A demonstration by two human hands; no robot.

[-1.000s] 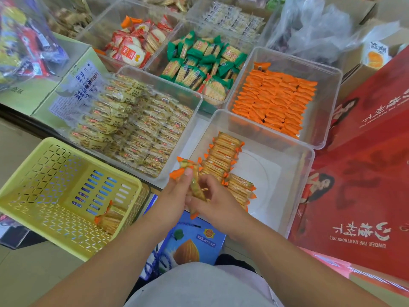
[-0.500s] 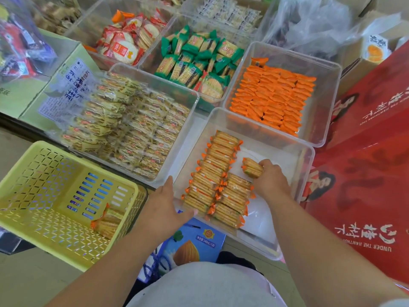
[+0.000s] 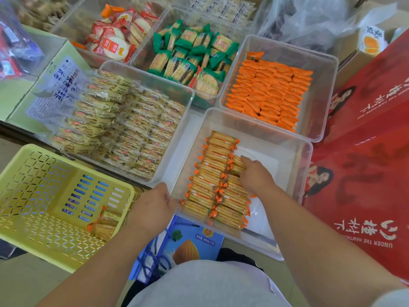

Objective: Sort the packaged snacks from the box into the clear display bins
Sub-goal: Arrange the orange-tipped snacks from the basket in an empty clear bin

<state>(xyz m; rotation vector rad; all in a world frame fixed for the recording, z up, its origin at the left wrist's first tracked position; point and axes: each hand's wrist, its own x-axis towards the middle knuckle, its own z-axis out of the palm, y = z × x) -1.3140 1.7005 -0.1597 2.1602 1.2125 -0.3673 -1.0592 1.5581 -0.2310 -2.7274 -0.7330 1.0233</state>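
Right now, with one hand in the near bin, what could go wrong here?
1. The clear bin seems to overhang the edge above the blue carton; if the left hand lets go of its rim, it might tip.
2. The right hand sets a packet tight against the left row; a push could skew it.

- A single view comes from a camera worn on the person's head, facing forward and tilted steeply down.
- It sits close: the forearms (image 3: 321, 240) run up from the bottom edge, and the grey shirt (image 3: 208, 284) fills the bottom centre.
- The nearest clear bin (image 3: 294, 151) lies just right of centre, with further bins receding toward the top edge.
- The wide lens bends the margins, so the yellow basket (image 3: 33, 229) at lower left and the red carton (image 3: 365, 151) at right lean outward.
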